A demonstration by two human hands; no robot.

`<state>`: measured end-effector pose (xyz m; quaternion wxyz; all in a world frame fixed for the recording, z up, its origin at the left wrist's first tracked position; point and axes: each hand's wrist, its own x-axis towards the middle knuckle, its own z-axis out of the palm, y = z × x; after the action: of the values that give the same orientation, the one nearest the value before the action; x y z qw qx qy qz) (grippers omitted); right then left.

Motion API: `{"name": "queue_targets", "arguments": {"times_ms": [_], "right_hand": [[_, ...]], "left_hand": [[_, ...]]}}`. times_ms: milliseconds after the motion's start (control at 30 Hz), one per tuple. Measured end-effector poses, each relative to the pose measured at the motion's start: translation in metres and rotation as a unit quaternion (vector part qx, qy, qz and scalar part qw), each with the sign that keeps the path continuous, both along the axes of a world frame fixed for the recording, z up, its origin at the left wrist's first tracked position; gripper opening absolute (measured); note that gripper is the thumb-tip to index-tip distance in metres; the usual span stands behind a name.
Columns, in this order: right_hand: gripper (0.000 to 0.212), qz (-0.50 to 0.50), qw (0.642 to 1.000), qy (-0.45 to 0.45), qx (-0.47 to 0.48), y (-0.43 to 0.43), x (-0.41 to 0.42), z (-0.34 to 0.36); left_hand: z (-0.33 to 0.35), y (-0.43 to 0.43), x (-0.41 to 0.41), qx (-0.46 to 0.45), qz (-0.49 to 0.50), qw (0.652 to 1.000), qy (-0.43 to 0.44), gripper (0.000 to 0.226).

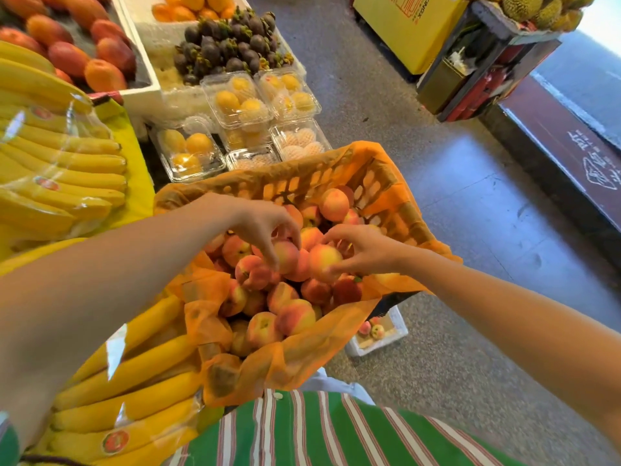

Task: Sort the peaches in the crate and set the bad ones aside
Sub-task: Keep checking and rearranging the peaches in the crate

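Observation:
An orange plastic crate (379, 183), lined with thin orange plastic, holds several red-yellow peaches (292, 317). My left hand (265, 227) reaches in from the left, its fingers curled over a peach (285, 255) in the middle of the pile. My right hand (361, 247) comes in from the right and grips another peach (324, 262) between thumb and fingers. The two held peaches lie side by side, close to touching.
A white foam box (396, 331) on the floor right of the crate holds two peaches. Bagged bananas (67, 163) lie left, more bananas (134, 398) near my body. Clear fruit packs (242, 105), mangosteens (228, 45) and mangoes stand behind. Bare floor spreads right.

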<state>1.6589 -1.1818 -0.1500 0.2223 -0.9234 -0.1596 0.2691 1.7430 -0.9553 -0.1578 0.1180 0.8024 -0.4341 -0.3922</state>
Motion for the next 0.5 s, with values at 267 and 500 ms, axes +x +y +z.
{"name": "queue_targets", "arguments": {"times_ms": [267, 500], "right_hand": [[0.056, 0.18, 0.97, 0.101, -0.128, 0.02, -0.006, -0.004], [0.059, 0.204, 0.963, 0.088, -0.153, 0.024, -0.01, -0.01]], "left_hand": [[-0.013, 0.008, -0.056, 0.147, -0.113, 0.981, -0.049, 0.065], [-0.024, 0.015, -0.052, 0.165, -0.15, 0.97, -0.094, 0.059]]}}
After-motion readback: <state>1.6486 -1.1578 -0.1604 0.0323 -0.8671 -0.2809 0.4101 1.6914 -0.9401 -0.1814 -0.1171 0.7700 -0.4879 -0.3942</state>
